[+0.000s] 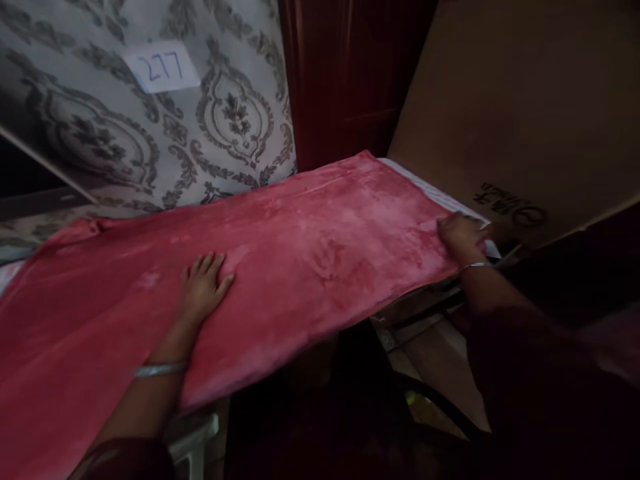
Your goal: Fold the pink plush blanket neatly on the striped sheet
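Note:
A mottled red-and-pink cloth (280, 267) is spread over a long, low surface and runs from the left edge of the head view to the right. My left hand (203, 287) lies flat on it near the middle, fingers spread and holding nothing. At the cloth's right end, my right hand (463, 237) is closed over the edge, its fingers curled and a little blurred. A white sheet with faint printed stripes (430, 188) shows from under the cloth beside that hand.
Behind the cloth stands a wall with grey floral pattern (235, 120), bearing a paper label marked 277 (163, 67). A dark red panel (350, 80) adjoins it. A large cardboard sheet or box (515, 113) leans at right. A pale plastic stool (193, 443) sits below left.

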`<state>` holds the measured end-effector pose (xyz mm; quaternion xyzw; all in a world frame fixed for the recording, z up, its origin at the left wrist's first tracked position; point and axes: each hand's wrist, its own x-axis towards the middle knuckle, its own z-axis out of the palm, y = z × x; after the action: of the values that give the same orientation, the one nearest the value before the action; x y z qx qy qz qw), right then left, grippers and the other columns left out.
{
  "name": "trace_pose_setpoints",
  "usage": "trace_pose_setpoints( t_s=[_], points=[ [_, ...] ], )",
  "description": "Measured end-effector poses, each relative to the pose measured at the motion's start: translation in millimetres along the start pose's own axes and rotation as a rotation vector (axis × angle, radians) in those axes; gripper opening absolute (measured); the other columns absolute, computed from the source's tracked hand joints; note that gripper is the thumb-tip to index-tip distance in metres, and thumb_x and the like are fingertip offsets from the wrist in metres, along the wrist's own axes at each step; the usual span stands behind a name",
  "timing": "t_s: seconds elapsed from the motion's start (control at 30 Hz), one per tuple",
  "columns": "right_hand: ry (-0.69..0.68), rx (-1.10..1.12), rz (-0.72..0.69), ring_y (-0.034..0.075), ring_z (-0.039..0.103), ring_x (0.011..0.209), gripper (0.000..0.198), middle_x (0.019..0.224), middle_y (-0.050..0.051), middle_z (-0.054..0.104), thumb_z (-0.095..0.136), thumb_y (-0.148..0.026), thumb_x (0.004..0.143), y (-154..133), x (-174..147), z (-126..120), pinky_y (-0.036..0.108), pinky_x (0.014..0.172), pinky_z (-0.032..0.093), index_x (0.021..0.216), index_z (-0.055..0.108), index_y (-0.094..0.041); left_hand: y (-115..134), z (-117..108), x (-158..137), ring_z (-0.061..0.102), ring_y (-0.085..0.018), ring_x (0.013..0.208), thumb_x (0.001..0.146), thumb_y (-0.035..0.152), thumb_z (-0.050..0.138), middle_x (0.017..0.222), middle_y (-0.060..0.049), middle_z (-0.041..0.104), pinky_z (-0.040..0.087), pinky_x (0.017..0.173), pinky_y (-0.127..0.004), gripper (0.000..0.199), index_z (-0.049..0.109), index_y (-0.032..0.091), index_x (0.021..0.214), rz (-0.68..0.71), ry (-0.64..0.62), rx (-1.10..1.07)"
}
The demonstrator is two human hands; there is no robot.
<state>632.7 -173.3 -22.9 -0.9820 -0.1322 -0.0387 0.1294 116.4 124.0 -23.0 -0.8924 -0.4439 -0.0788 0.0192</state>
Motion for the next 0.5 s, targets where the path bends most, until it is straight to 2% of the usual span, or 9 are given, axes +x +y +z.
trace_pose_setpoints(
  t_s=[0.1, 0.2, 0.37, 0.5],
  points=[
    [0.027, -0.005, 0.045, 0.043, 0.042, 0.133, 0.052, 0.134, 0.042, 0.047, 0.044, -0.030, 0.103, 4, 10, -1, 0.053, 0.097, 0.032, 0.132, 0.054, 0.012, 1, 3, -2, 0.039, -0.033, 0.145, 0.091, 0.051, 0.050, 0.151, -0.011, 0.053, 0.023, 0.121, -0.051, 0.066, 0.047, 0.023, 0.151, -0.009, 0.001, 0.005],
    [0.011, 0.040, 0.068, 0.036, 0.048, 0.128, 0.047, 0.129, 0.040, 0.051, 0.042, -0.020, 0.103, 10, 15, -3, 0.045, 0.089, 0.034, 0.132, 0.054, 0.014, 1, 6, -5, 0.034, -0.033, 0.148, 0.095, 0.051, 0.043, 0.156, -0.012, 0.047, 0.021, 0.121, -0.051, 0.064, 0.047, 0.020, 0.150, -0.010, 0.017, 0.008],
    [0.103, 0.085, 0.113, 0.033, 0.054, 0.119, 0.049, 0.135, 0.038, 0.047, 0.046, -0.025, 0.102, 19, 21, -7, 0.043, 0.081, 0.035, 0.134, 0.056, 0.011, -1, 8, -6, 0.032, -0.035, 0.148, 0.096, 0.051, 0.042, 0.161, -0.012, 0.039, 0.021, 0.121, -0.052, 0.065, 0.046, 0.018, 0.151, 0.012, 0.021, -0.012],
    [0.015, 0.042, 0.128, 0.034, 0.057, 0.119, 0.047, 0.127, 0.038, 0.054, 0.049, -0.025, 0.101, 18, 28, -5, 0.044, 0.081, 0.036, 0.132, 0.060, 0.009, -3, 8, -5, 0.031, -0.034, 0.149, 0.096, 0.050, 0.042, 0.161, -0.012, 0.039, 0.021, 0.122, -0.051, 0.065, 0.045, 0.018, 0.152, 0.018, 0.005, -0.003]
  ],
)
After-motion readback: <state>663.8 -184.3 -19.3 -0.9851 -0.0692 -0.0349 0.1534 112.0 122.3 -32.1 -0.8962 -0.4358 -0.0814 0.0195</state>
